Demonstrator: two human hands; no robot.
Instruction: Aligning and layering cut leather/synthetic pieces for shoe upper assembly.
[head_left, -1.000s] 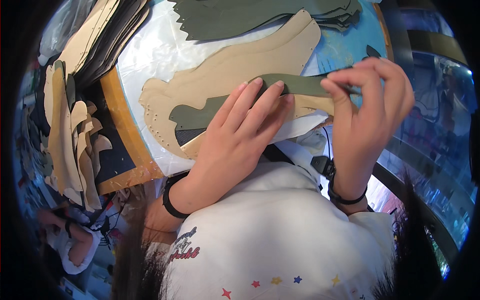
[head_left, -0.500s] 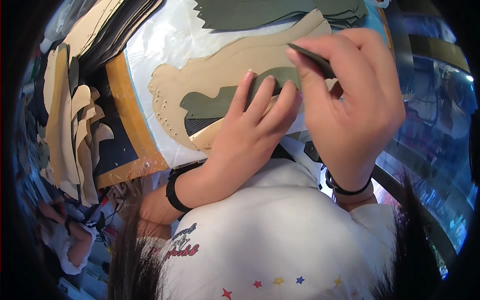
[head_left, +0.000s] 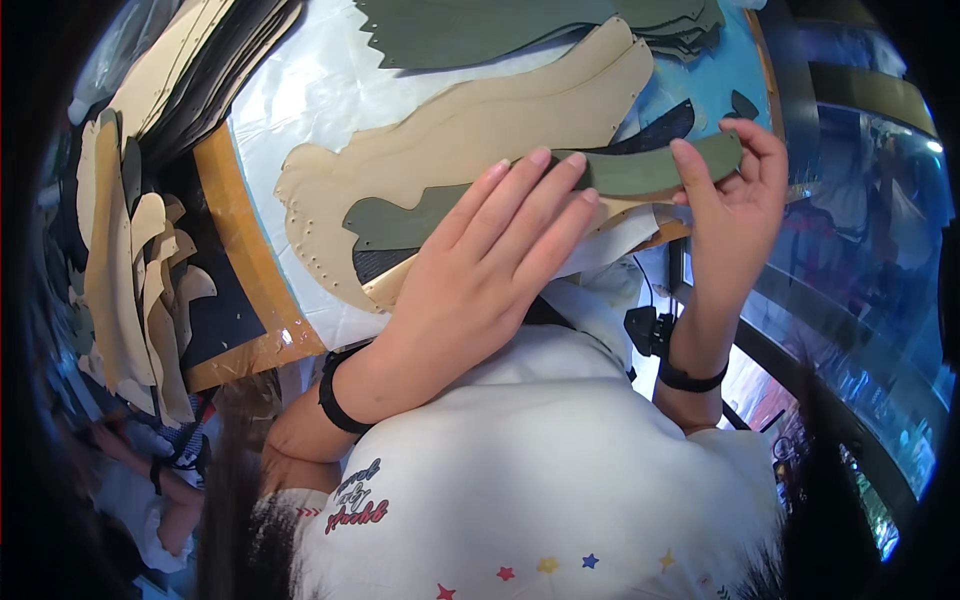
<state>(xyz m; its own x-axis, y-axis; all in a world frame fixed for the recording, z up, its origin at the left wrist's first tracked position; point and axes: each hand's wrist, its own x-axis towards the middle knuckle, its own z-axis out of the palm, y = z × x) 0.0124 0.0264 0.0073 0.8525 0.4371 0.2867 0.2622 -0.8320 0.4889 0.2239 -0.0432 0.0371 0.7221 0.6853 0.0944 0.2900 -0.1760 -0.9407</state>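
Observation:
A long green leather-like strip (head_left: 395,222) with a wavy left end lies over a black textured piece (head_left: 380,264) and a beige piece (head_left: 385,288). My left hand (head_left: 490,245) rests flat across the strip's middle, fingers stretched out. At the strip's right end, my right hand (head_left: 735,195) grips it with the thumb on top and the fingers behind or under it. A dark, pointed end (head_left: 665,128) shows behind the strip. Just beyond the strip, a large beige piece (head_left: 470,115) with punched holes lies flat on the white sheet (head_left: 300,95).
Stacked green pieces (head_left: 520,30) lie at the back. Beige and black stacks (head_left: 185,65) and loose cut pieces (head_left: 150,290) stand at the left. A small dark green piece (head_left: 743,105) is near my right fingertips. Another person's arm (head_left: 180,510) shows at the lower left.
My right hand has moved down and right from a raised pinch on a thin dark green edge. The strip's right part now shows extended. My left hand stays on the strip.

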